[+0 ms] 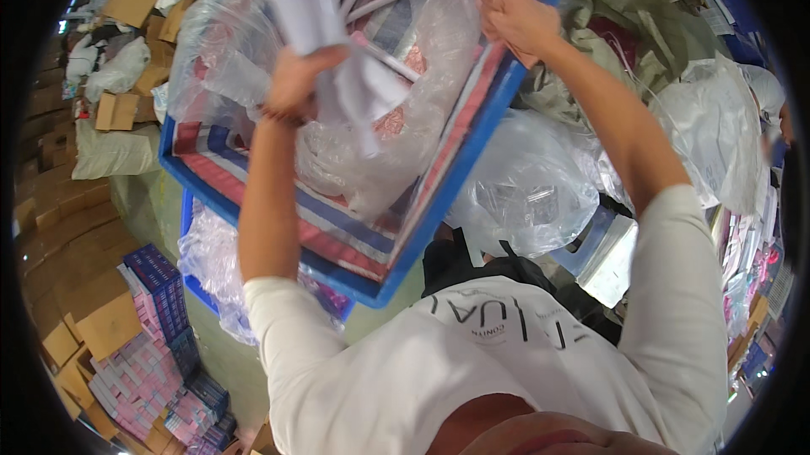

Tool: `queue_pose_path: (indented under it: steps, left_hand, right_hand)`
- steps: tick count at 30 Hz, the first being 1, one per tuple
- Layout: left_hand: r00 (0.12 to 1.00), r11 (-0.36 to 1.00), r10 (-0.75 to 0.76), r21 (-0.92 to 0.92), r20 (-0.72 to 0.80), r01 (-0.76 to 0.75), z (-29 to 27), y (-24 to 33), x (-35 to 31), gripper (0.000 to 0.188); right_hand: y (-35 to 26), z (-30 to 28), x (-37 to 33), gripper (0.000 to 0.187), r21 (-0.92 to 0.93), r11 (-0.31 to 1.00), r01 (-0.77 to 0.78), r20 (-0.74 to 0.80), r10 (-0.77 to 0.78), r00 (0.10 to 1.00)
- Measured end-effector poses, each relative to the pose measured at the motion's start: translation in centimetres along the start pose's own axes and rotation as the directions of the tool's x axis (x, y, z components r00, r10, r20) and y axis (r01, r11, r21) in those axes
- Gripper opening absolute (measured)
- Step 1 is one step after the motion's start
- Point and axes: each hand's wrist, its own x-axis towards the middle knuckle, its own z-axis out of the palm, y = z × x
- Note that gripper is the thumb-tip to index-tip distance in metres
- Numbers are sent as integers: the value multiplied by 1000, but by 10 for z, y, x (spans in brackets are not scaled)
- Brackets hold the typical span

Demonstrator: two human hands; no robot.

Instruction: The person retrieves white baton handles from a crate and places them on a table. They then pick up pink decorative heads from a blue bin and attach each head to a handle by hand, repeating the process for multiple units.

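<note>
My left hand is closed around a bundle of white, tube-like pieces, blurred by motion and pinkish at the far end. It is above a large clear plastic bag that lies opened inside a blue crate. A red, white and blue striped woven liner covers the crate's inner walls. More white tubes and some pink pieces show within the bag. Over the crate's right rim, beside the bag's edge, my right hand has its fingers closed; what they pinch is hidden.
Filled clear plastic bags and a greenish sack crowd the right side. A second blue crate with plastic film stands lower left. Beyond it are stacked pink and dark blue boxes and cardboard cartons.
</note>
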Motion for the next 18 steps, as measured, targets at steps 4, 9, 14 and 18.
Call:
queue_pose_path:
  steps: [4,9,14,18]
  left_hand:
    - [939,898,313,367,-145,-243,-1,94,-175,45]
    - [856,867,488,215,-171,-451,53,99,-359,50]
    - [900,850,432,303,66,-430,129,49,-403,49]
    - [949,903,190,334,252,-270,184,26,-387,53]
  right_hand:
    - [10,4,-44,39,892,417,175,-216,55,975]
    - [93,41,-237,17,685,723,89,-228,97,969]
    - [237,46,-519,36,257,726,-638,127,629,767]
    - [300,40,-744,37,-94,637,-765,182,767,616]
